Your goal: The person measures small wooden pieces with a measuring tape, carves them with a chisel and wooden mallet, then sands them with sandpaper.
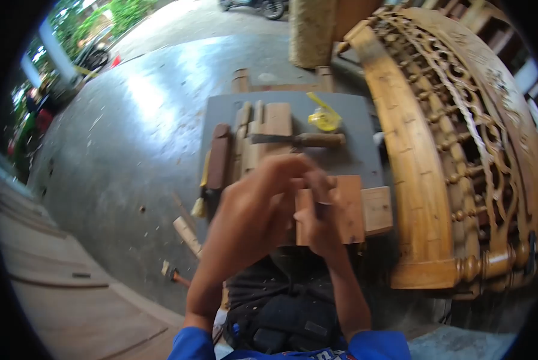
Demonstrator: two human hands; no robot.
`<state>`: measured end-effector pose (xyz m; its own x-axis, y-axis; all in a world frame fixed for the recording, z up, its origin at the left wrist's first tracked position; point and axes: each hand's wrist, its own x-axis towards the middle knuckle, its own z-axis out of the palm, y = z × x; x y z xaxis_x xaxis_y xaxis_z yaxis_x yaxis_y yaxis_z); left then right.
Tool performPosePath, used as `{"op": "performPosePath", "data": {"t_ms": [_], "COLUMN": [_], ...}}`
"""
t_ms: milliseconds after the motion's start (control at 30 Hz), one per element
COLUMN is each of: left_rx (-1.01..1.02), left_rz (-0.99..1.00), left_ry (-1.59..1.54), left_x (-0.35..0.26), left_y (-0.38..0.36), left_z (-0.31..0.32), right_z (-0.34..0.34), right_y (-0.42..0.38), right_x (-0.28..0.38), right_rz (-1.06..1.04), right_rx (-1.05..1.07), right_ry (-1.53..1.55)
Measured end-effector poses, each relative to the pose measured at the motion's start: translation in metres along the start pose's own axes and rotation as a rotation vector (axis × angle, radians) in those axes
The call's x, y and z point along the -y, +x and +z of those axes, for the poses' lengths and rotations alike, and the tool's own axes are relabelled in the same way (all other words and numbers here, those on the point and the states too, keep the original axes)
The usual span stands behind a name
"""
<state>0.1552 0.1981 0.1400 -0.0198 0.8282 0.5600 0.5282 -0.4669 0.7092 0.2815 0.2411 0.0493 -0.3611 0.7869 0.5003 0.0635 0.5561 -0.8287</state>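
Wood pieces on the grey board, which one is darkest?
The long dark brown piece at the left edge of the grey board; the other pieces are pale tan.

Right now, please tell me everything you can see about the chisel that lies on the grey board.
The chisel lies flat on the grey board, crosswise, beyond both hands. Its handle is rounded brown wood and points right; its flat, dull metal blade points left and rests over pale wooden pieces. A yellow tape measure sits just behind the handle. No hand touches it.

A flat, reddish-brown wooden block (344,207) lies at the worktop's near edge, partly covered by both hands.
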Motion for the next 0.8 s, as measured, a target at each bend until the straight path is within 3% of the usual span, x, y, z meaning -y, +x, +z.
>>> {"op": "performPosePath", "data": {"t_ms": [67,100,200,233,367,467,500,600,633,733,767,800], "left_rx": [-0.070,-0.048,0.020,0.027,0.020,0.060,0.063,0.050,0.054,0.062,0.065,0.078], "left_rz": [-0.105,-0.050,0.074,-0.015,-0.022,0.043,0.039,-0.009,-0.007,0.027,0.038,0.032], "left_ry": [-0.118,-0.139,-0.027,-0.062,-0.117,-0.098,-0.082,-0.047,-0.052,-0.050,-0.046,-0.046], "left_x": [0.001,0.005,0.005,0.001,0.004,0.004,0.004,-0.002,-0.001,0.006,0.006,0.005], "left_y": [-0.002,-0.004,0.002,0.001,-0.002,0.000,0.000,-0.001,-0.002,0.003,0.005,0.003], "left_z": [0.002,0.002,-0.002,0.000,-0.002,-0.003,-0.001,-0.001,-0.003,-0.007,-0.006,-0.005], "right_z": [-0.008,-0.011,-0.006,-0.003,-0.011,-0.002,-0.005,-0.001,-0.007,-0.001,-0.003,-0.004], "right_y": [-0.003,0.006,0.005,0.007,-0.001,0.002,0.005,-0.001,-0.001,0.006,0.006,0.008], "right_x": [-0.030,-0.035,-0.005,0.018,-0.048,-0.017,0.014,-0.026,-0.038,-0.033,-0.012,-0.015], "right_rz": [0.310,0.277,0.010,0.049,0.346,0.089,-0.005,0.093,0.212,0.115,-0.055,-0.022], "right_rx": [0.046,0.067,0.081,0.027,0.094,0.084,0.073,0.057,0.090,0.085,0.088,0.095], "right_ry": [-0.092,0.014,-0.086,0.157,0.066,0.215,0.132,0.024,-0.079,0.158,-0.071,-0.056]}}
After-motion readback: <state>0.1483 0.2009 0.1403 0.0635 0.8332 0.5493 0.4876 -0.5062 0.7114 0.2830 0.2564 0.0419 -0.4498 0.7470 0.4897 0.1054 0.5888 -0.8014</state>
